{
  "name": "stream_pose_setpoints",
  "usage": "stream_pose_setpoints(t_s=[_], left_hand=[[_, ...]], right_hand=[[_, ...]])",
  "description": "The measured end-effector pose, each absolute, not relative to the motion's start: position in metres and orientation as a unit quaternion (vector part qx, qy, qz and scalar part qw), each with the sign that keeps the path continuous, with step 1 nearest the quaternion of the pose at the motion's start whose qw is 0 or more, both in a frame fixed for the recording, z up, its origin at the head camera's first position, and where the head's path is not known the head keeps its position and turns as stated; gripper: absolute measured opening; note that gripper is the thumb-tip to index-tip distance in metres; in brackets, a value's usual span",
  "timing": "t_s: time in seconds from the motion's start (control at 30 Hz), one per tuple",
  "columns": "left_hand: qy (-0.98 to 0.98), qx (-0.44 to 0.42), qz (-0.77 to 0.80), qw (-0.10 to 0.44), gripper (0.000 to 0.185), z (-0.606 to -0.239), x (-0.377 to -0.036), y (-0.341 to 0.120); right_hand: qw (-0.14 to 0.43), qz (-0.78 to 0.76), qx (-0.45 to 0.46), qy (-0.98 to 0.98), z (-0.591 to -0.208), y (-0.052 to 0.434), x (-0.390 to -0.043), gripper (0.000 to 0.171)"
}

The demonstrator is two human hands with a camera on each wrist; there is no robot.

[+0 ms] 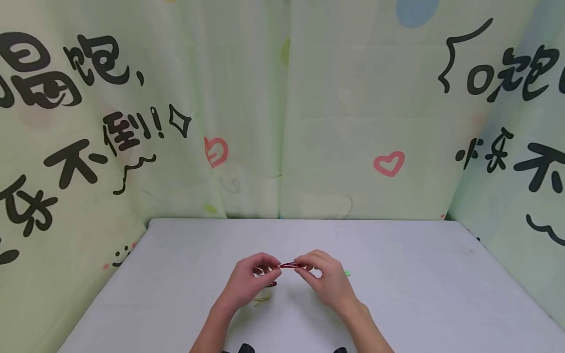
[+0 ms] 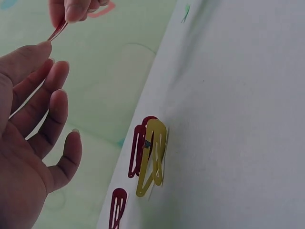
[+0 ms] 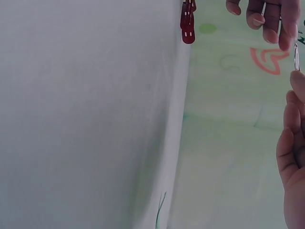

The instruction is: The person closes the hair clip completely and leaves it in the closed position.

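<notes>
A dark red snap hair clip [image 1: 290,265] is stretched between both hands above the white table. My left hand [image 1: 250,280] pinches one end between thumb and forefinger, its other fingers loosely bent. The opposite end is pinched by the fingertips of my right hand [image 1: 327,280]. From the side, the left wrist view shows the held clip [image 2: 58,31] as a thin, slightly bowed strip. Beneath and beside the left hand lie more clips: yellow ones [image 2: 155,157] overlapping dark red ones [image 2: 135,150], with a separate dark red clip [image 2: 117,206] nearby.
A small green item [image 1: 347,273] lies on the table behind the right hand; its kind is unclear. The white cloth-covered table [image 1: 419,294] ends at a pale green curtain [image 1: 335,98] with black lettering, which also hangs along both sides.
</notes>
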State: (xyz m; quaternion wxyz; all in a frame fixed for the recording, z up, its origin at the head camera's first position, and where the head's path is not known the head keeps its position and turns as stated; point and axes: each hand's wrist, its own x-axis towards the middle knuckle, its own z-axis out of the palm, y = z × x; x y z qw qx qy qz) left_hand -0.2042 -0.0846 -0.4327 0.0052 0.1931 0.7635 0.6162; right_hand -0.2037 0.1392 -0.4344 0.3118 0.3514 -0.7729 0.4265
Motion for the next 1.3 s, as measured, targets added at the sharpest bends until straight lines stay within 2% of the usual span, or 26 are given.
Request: stream_pose_setpoints(t_s=[0.2,0.57,1.0,1.3], left_hand=[[0.798,0.202,0.567,-0.024,0.023,-0.438,-0.206,-0.089],[0.834,0.199,0.512,-0.056,0.021,-0.449,-0.213,-0.099],[0.833,0.174,0.522,-0.056,0.018,-0.459,-0.209,-0.117],[0.834,0.193,0.515,-0.050,0.017,-0.460,-0.210,-0.125]], right_hand=[[0.302,0.427,0.337,-0.783,-0.437,0.146,-0.207,0.032],[0.265,0.430,0.297,-0.811,-0.442,0.153,-0.211,0.031],[0.224,0.439,0.239,-0.836,-0.449,0.168,-0.209,0.027],[0.198,0.447,0.174,-0.855,-0.454,0.190,-0.207,0.025]])
